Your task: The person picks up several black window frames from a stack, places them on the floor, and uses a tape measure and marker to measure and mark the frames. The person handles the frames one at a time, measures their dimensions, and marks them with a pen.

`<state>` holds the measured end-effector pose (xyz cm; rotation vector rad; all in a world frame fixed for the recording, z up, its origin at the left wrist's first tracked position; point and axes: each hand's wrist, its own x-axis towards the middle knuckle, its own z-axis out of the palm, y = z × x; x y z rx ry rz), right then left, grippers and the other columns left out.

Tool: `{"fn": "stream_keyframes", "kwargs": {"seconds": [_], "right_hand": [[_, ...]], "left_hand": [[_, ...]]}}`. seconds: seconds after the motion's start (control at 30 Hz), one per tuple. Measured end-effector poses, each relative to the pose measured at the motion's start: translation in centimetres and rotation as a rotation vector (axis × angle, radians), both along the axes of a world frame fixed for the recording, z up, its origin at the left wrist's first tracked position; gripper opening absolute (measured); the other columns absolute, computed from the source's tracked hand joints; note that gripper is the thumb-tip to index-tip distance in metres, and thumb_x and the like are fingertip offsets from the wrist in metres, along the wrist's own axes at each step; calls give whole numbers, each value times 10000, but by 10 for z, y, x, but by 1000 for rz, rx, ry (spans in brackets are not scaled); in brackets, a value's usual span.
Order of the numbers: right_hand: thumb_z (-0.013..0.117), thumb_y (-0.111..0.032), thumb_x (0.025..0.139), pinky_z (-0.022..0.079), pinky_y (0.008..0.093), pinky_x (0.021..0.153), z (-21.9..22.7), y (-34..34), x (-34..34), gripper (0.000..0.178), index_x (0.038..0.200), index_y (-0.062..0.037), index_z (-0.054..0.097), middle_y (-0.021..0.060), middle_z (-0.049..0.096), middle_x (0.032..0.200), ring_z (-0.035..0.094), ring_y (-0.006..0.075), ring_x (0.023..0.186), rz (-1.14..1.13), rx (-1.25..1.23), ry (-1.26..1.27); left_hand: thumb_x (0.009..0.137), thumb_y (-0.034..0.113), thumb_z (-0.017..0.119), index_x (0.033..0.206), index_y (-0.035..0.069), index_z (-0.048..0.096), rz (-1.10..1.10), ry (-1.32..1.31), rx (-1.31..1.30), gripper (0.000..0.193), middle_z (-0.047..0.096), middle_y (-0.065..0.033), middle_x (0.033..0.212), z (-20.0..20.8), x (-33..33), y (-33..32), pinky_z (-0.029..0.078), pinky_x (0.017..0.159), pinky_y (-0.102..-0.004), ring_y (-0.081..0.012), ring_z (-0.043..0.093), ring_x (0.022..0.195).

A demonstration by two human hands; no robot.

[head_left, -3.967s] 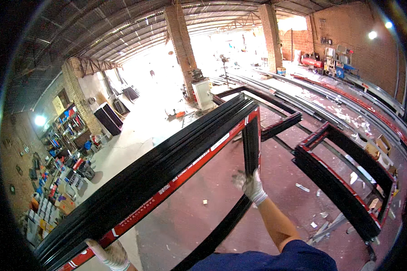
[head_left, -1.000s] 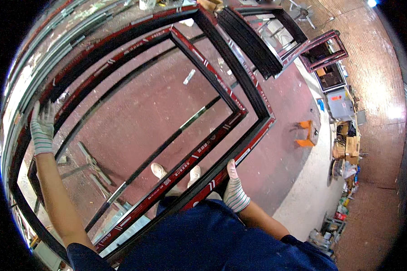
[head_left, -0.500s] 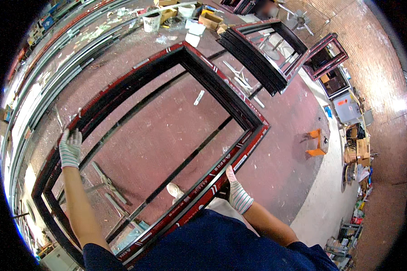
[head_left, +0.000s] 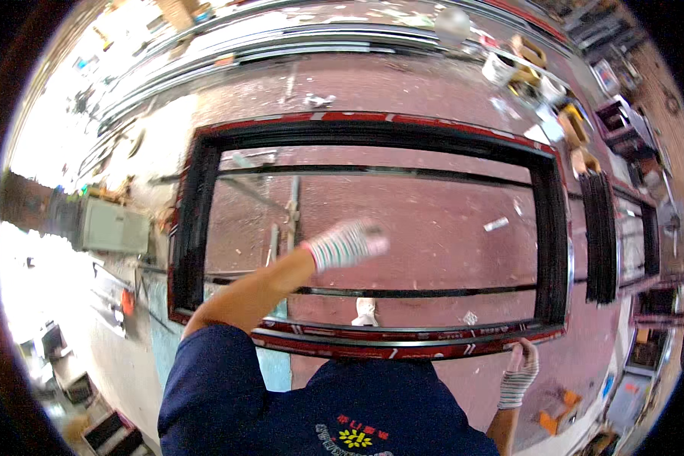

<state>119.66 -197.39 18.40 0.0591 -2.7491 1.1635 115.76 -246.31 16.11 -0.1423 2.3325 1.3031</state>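
Note:
A stack of large rectangular frames, dark with red printed film on the outside, lies level before me on two dark support bars. My left hand, in a white glove with green stripes, hangs over the opening of the stack, apart from its sides. Motion smears its fingers, and nothing shows in them. Just outside the near right corner, my gloved right hand has its fingers stretched up toward the edge. Whether the fingertips touch the frame is hard to tell.
Another stack of dark frames stands on the right. An orange stand is on the floor at the lower right. Long metal profiles lie across the back, with a white bucket beside them. A pale cabinet stands at left.
My view has turned left, so the frame stack now lies nearly straight across. My left hand has left the far side rail and moved over the opening. My right hand is now at the near right corner.

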Motion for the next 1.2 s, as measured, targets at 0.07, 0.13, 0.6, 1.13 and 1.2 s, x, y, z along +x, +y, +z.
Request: {"fn": "stream_keyframes", "kwargs": {"seconds": [0.07, 0.13, 0.6, 1.13, 1.2], "right_hand": [[634, -88, 892, 500, 416, 874, -18, 3, -33, 56, 879, -34, 642, 84, 664, 845, 626, 249, 843, 121, 218, 334], [622, -82, 869, 455, 473, 941, -27, 2, -52, 34, 859, -50, 626, 96, 650, 837, 612, 307, 887, 315, 330, 405], [589, -163, 821, 441, 464, 867, -47, 9, -59, 114, 748, -75, 584, 95, 594, 757, 568, 337, 806, 460, 385, 456], [609, -346, 901, 459, 507, 982, -245, 248, 240, 415, 1196, -54, 626, 208, 602, 1249, 583, 419, 1124, -157, 246, -336], [537, -535, 920, 447, 471, 1027, -293, 318, 324, 631, 1259, -8, 611, 237, 593, 1326, 565, 426, 1213, -255, -54, -1112]], "left_hand": [[948, 469, 623, 1343, 8, 541, -136, -78, -104, 613, 622, -206, 1294, 12, 47, 37, 478, 1032, -411, -325, 597, 1206], [905, 519, 663, 1324, 6, 544, -296, -74, -94, 674, 607, -215, 1293, -5, 91, 57, 470, 1037, -391, -338, 591, 1208], [717, 717, 720, 1444, 77, 432, -434, -279, -152, 1011, 654, -220, 1175, 0, 119, 82, 468, 1001, -452, -414, 611, 1141], [835, 487, 724, 1039, -7, 701, -154, 35, -390, 535, 703, -250, 964, 48, 104, 246, 531, 825, -399, -354, 697, 944], [829, 346, 746, 1027, -4, 691, -45, 340, -474, 406, 694, -219, 903, 15, 118, 269, 527, 805, -414, -371, 680, 875]]}}
